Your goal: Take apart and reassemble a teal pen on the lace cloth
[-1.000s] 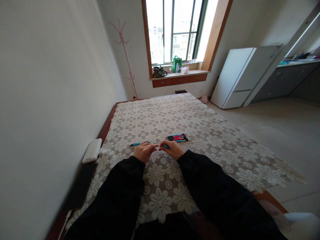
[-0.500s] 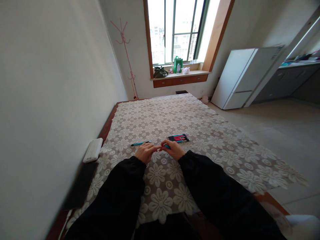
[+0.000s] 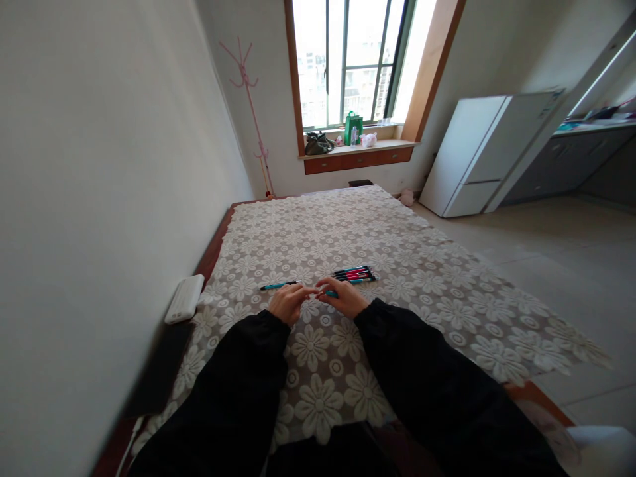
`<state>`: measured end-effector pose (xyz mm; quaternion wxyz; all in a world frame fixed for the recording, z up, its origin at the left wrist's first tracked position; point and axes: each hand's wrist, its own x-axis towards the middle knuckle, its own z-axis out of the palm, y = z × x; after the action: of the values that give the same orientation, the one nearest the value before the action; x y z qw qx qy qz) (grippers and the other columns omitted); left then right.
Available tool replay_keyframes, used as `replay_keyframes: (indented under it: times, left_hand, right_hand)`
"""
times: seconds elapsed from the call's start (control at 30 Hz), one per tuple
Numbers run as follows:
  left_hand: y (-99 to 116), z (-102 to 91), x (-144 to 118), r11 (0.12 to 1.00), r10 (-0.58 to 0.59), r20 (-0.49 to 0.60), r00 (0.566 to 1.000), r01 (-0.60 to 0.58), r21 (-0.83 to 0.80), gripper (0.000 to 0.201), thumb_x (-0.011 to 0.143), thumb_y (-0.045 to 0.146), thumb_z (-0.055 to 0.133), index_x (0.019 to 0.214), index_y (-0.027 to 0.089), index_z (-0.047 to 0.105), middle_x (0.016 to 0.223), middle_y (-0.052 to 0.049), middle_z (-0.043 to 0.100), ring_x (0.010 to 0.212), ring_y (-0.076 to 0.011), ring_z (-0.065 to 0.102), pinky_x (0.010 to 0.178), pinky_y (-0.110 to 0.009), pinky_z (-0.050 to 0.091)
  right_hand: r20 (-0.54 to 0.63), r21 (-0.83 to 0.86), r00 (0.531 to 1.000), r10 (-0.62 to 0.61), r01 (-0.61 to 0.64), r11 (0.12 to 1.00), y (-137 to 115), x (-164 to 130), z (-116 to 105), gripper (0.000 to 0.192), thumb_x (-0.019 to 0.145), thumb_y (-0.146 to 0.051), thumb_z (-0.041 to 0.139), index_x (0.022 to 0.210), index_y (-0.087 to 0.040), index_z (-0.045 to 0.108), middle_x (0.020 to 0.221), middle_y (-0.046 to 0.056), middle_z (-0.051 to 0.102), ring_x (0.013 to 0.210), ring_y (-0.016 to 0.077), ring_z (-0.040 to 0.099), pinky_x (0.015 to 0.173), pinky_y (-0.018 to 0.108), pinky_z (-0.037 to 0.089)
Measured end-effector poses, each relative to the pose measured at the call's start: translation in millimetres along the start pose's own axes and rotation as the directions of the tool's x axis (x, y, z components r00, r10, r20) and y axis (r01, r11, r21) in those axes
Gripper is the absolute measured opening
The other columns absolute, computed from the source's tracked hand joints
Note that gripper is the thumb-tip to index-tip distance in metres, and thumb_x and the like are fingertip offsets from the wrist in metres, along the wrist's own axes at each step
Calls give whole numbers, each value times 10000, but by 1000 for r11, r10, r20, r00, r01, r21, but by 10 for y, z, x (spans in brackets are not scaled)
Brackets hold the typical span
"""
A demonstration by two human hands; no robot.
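Observation:
My right hand [image 3: 344,297] is closed around a blue pen [image 3: 330,293], mostly covered by the fingers. Facing it, my left hand [image 3: 289,302] has its thumb and forefinger pinched at the near end of that pen; whatever small piece they hold is too small to name. Just behind the left fingers lies another blue pen [image 3: 275,286], flat on the lace tablecloth [image 3: 311,346]. Beyond the right hand, several pens [image 3: 354,272] in black, red and blue lie side by side.
At the table's left edge are a white power bank [image 3: 185,299] and a dark flat object [image 3: 161,368] with a white cable. A wall runs close along the left. Farther off stand a pink coat rack [image 3: 256,112], a window sill with bags, and a white fridge [image 3: 477,149].
The fingertips of my two hands have shifted slightly, and the right forefinger is a little more raised and arched. The pens on the table lie as before.

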<state>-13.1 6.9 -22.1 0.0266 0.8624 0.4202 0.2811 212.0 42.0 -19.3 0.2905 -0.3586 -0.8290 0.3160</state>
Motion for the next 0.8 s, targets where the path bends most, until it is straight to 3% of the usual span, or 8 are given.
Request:
replay_keyframes:
  times: [0.13,0.33,0.67,0.8]
  left_hand:
    - [-6,-13,1,999,-33,-17,999,33,-42,311,935,132,477,1129,267,680,872,-26,669,796,-155,629,752,-282,474]
    - [1,-10,2,999,-10,-29,1000,9,-38,308,944,142,477,1138,267,681,860,-21,674,797,-152,626,763,-281,474]
    - [-4,-5,3,1000,-2,-20,1000,2,-8,320,945,147,483,1165,272,678,871,-23,682,801,-155,632,774,-295,477]
    - [-22,9,0,1000,7,-25,1000,-7,7,305,947,158,492,1151,277,686,877,-22,684,808,-157,638,777,-299,475]
  right_hand:
    - [-19,-167,999,26,-29,985,-37,-20,-61,221,873,-323,625,1063,-221,574,896,-1,730,661,135,624,648,237,377]
    - [10,-352,1000,29,-23,936,-74,-62,-143,244,853,-181,498,1094,-197,525,699,-8,637,627,173,578,616,263,301]
    - [66,-144,983,-169,177,974,14,-21,-79,190,878,-145,500,1052,-200,552,1010,76,680,947,201,639,830,284,451]
    - [41,-107,988,-147,151,983,54,-19,-51,219,913,-180,522,1128,-212,539,1040,69,707,965,192,666,843,289,475]
